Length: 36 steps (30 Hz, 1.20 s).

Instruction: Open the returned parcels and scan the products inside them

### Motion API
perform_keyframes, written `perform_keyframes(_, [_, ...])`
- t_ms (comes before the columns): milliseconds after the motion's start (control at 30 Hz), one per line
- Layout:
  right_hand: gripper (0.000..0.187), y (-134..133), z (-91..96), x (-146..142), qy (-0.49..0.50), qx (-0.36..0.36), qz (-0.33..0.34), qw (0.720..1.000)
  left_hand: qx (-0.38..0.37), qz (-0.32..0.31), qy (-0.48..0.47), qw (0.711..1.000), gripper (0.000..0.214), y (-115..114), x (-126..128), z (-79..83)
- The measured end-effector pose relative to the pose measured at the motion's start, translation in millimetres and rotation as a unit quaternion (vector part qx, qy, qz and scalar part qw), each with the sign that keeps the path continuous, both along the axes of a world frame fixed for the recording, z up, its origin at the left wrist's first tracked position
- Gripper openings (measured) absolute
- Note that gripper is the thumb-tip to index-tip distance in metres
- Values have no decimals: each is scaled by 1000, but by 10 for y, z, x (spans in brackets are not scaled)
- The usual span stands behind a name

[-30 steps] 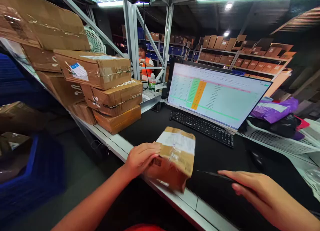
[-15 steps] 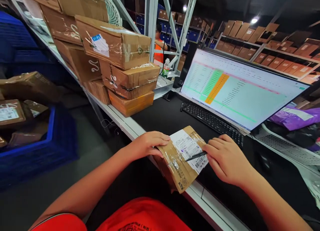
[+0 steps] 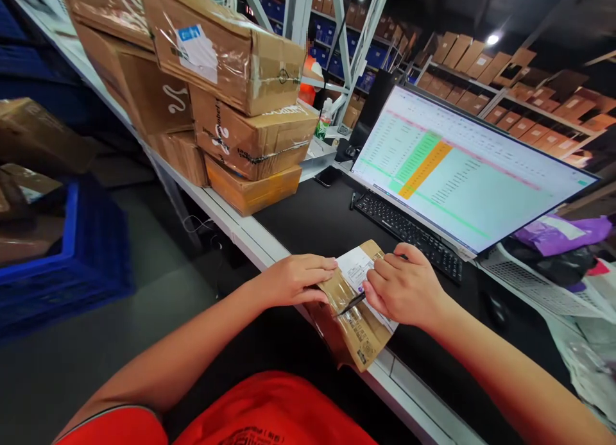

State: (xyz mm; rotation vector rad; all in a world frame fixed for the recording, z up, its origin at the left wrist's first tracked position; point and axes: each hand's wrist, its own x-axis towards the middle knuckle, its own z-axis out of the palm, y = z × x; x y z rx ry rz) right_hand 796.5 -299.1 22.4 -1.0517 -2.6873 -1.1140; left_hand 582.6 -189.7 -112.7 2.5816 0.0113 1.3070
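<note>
A small tape-wrapped cardboard box (image 3: pixel 363 345) lies tilted at the front edge of the black-topped desk, and a white shipping label (image 3: pixel 355 265) covers part of its top. My left hand (image 3: pixel 298 279) grips the box's left side, fingers on top and thumb lower down. In my closed right hand (image 3: pixel 404 285) is a slim black pointed tool (image 3: pixel 355 301), its kind unclear. The tip meets the taped top of the box, left of the label. My right hand hides part of the label.
Several cardboard boxes (image 3: pixel 255 143) are stacked on the desk at left. Beyond my hands stand a keyboard (image 3: pixel 409 230) and a monitor (image 3: pixel 462 176), with a mouse (image 3: pixel 495 309) at right. A blue crate (image 3: pixel 72 259) holds parcels at lower left. A person (image 3: pixel 310 79) is in the background.
My right hand has moved left with the black tool, whose tip went from the label to the taped cardboard. My left hand keeps its grip on the box. The view has shifted slightly.
</note>
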Motion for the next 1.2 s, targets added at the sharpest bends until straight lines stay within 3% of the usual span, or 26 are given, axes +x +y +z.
perform_keyframes(133, [37,79,7,60,-49,39,25,998,5,-6,-7,1000,36,10,17,-24])
perform_keyframes(367, [39,304,8,486,-95,22,4,995,20,-6,-20,1000,36,14,26,-17])
perform_keyframes(467, [40,356,37,652,-99,53,1,994,16,5,-6,1000,53,-16,30,22])
perform_keyframes(567, [42,418,110,858,-123,31,-66,990,16,13,10,1000,69,-38,38,59])
perform_keyframes(733, [45,516,205,1373,-77,-48,-205,975,7,28,30,999,68,-57,32,129])
perform_keyframes(867, [46,502,82,1732,14,-68,-292,954,7,139,60,988,69,-353,96,247])
perform_keyframes(933, [50,472,-82,1781,155,-41,-384,909,-8,221,80,972,75,-639,218,294])
perform_keyframes(967, [55,453,-185,1764,259,-46,-429,864,-21,251,95,963,81,-790,303,311])
perform_keyframes(1033, [66,404,-411,1651,486,-133,-464,728,-46,287,138,947,97,-1047,487,345])
perform_keyframes(1100, [67,331,-627,1468,651,-280,-404,578,-70,295,197,932,96,-1191,623,402])
perform_keyframes(1133, [64,284,-717,1365,700,-343,-354,517,-81,289,227,926,90,-1215,656,442])
perform_keyframes(1200, [58,178,-846,1161,754,-413,-265,438,-101,264,281,917,81,-1199,652,537])
